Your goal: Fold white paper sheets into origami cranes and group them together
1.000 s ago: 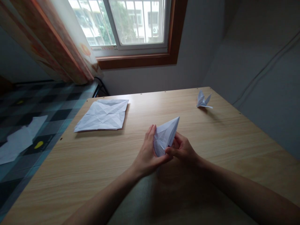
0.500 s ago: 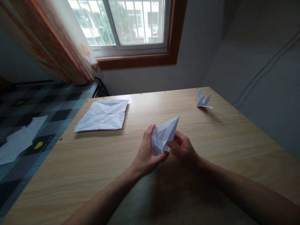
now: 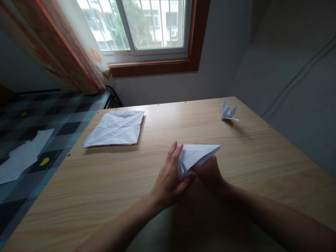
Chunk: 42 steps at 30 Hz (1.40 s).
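A white sheet of folded paper (image 3: 195,154) is held between my two hands above the table, its pointed end aimed right. My left hand (image 3: 172,171) grips its left side, fingers behind and along the edge, thumb underneath. From the right, my right hand (image 3: 210,171) holds the lower side of the paper; most of its fingers are hidden behind or under the folds. Farther back at the right stands a small white origami figure (image 3: 228,112) with raised, wing-like points.
A stack of creased white paper (image 3: 115,127) lies at the table's back left. The wooden table (image 3: 105,182) borders a checked cloth surface (image 3: 15,119) on the left, where loose white sheets (image 3: 23,154) lie. Behind are a window (image 3: 157,28) and a curtain (image 3: 70,45).
The folded paper has turned clockwise, so its tip has swung from up-right to pointing right. Both hands have shifted slightly to the right with it.
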Motion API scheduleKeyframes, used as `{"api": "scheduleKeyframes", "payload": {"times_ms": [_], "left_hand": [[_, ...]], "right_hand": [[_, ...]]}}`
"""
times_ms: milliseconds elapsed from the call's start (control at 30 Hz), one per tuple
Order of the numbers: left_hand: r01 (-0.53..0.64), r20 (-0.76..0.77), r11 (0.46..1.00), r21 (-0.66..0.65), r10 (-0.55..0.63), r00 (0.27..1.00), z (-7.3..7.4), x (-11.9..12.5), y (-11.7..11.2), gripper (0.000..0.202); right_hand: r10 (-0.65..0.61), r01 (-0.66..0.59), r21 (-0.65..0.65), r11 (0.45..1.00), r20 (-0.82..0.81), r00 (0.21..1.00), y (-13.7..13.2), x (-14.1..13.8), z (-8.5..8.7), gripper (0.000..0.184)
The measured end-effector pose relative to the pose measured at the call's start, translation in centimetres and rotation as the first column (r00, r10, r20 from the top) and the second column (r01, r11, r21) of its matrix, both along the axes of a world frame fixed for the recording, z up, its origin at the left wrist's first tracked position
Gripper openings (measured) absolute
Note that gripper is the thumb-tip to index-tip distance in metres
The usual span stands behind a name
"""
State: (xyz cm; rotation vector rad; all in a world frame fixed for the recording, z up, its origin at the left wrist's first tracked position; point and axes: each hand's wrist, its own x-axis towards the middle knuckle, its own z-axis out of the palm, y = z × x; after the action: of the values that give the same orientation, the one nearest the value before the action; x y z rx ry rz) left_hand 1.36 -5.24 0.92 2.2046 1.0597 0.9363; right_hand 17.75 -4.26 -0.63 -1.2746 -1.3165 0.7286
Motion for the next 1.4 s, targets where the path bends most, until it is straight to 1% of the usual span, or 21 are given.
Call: {"api": "scheduleKeyframes", "payload": {"times_ms": [67, 167, 267, 333, 467, 567, 667, 767, 833, 867, 967, 1000, 1033, 1100, 1133, 1200, 1300, 1400], "left_hand": [[-0.011, 0.043, 0.999, -0.043, 0.012, 0.999, 0.1, -0.3, 0.6, 0.068], [-0.015, 0.091, 0.998, -0.066, 0.021, 0.996, -0.1, -1.0, 1.8, 0.054], [0.011, 0.107, 0.998, -0.059, -0.004, 0.994, -0.5, -1.9, 3.2, 0.046], [0.011, 0.087, 1.000, -0.006, -0.010, 0.996, -0.8, -2.6, 4.1, 0.046], [0.033, -0.106, 0.991, 0.128, -0.019, 0.994, -1.1, -4.0, 5.3, 0.043], [0.101, -0.242, 0.977, 0.188, -0.053, 0.969, -1.2, -4.7, 5.8, 0.042], [0.182, -0.351, 0.964, 0.193, -0.105, 0.930, -1.2, -5.1, 6.1, 0.044], [0.237, -0.432, 0.959, 0.158, -0.148, 0.890, -0.8, -5.2, 6.0, 0.044], [0.245, -0.463, 0.958, 0.148, -0.152, 0.873, -0.6, -5.2, 5.9, 0.043], [0.240, -0.471, 0.959, 0.152, -0.143, 0.870, -0.5, -5.0, 5.7, 0.041], [0.214, -0.481, 0.958, 0.194, -0.097, 0.872, -0.3, -4.4, 5.2, 0.031], [0.213, -0.486, 0.954, 0.211, -0.087, 0.870, -0.3, -4.2, 5.0, 0.029], [0.220, -0.494, 0.949, 0.226, -0.083, 0.865, -0.2, -3.9, 4.8, 0.030], [0.254, -0.512, 0.934, 0.251, -0.094, 0.854, -0.1, -3.5, 4.5, 0.036], [0.271, -0.521, 0.927, 0.260, -0.102, 0.848, -0.1, -3.4, 4.4, 0.037], [0.294, -0.532, 0.916, 0.273, -0.111, 0.840, -0.1, -3.2, 4.2, 0.034], [0.323, -0.531, 0.901, 0.291, -0.129, 0.838, -0.1, -3.1, 4.2, 0.028], [0.354, -0.523, 0.885, 0.302, -0.156, 0.838, -0.2, -3.2, 4.3, 0.026]], "right_hand": [[0.049, -0.049, 0.024, 0.999, 0.019, 0.999, 0.3, 0.3, -0.2, 0.030], [0.143, -0.157, 0.122, 0.980, 0.114, 0.983, 1.0, 1.2, -0.3, 0.026], [0.210, -0.258, 0.213, 0.943, 0.222, 0.952, 1.9, 2.3, -0.2, 0.024], [0.246, -0.314, 0.230, 0.921, 0.283, 0.927, 2.4, 3.0, -0.2, 0.026], [0.281, -0.402, 0.216, 0.890, 0.435, 0.855, 3.4, 4.4, -0.6, 0.035], [0.303, -0.473, 0.175, 0.864, 0.570, 0.764, 4.0, 5.2, -0.9, 0.037], [0.344, -0.555, 0.116, 0.824, 0.675, 0.653, 4.3, 5.9, -0.9, 0.036], [0.382, -0.620, 0.043, 0.783, 0.753, 0.535, 4.3, 6.5, -0.5, 0.038], [0.392, -0.640, 0.009, 0.768, 0.783, 0.482, 4.2, 6.7, -0.2, 0.041], [0.392, -0.638, 0.001, 0.770, 0.788, 0.474, 4.1, 6.7, -0.1, 0.040], [0.350, -0.587, 0.012, 0.809, 0.792, 0.500, 3.8, 6.2, 0.0, 0.029], [0.324, -0.561, 0.021, 0.828, 0.798, 0.508, 3.8, 5.8, 0.0, 0.029], [0.296, -0.537, 0.032, 0.843, 0.805, 0.513, 3.7, 5.4, 0.0, 0.032], [0.258, -0.518, 0.049, 0.854, 0.825, 0.503, 3.7, 4.4, -0.1, 0.045], [0.254, -0.528, 0.048, 0.848, 0.838, 0.483, 3.7, 3.9, -0.2, 0.055], [0.283, -0.574, 0.005, 0.819, 0.867, 0.411, 3.8, 3.0, -0.3, 0.070], [0.353, -0.603, -0.101, 0.792, 0.881, 0.316, 3.9, 2.2, -0.5, 0.076], [0.366, -0.589, -0.144, 0.795, 0.889, 0.276, 4.0, 2.2, -0.7, 0.078]]}}
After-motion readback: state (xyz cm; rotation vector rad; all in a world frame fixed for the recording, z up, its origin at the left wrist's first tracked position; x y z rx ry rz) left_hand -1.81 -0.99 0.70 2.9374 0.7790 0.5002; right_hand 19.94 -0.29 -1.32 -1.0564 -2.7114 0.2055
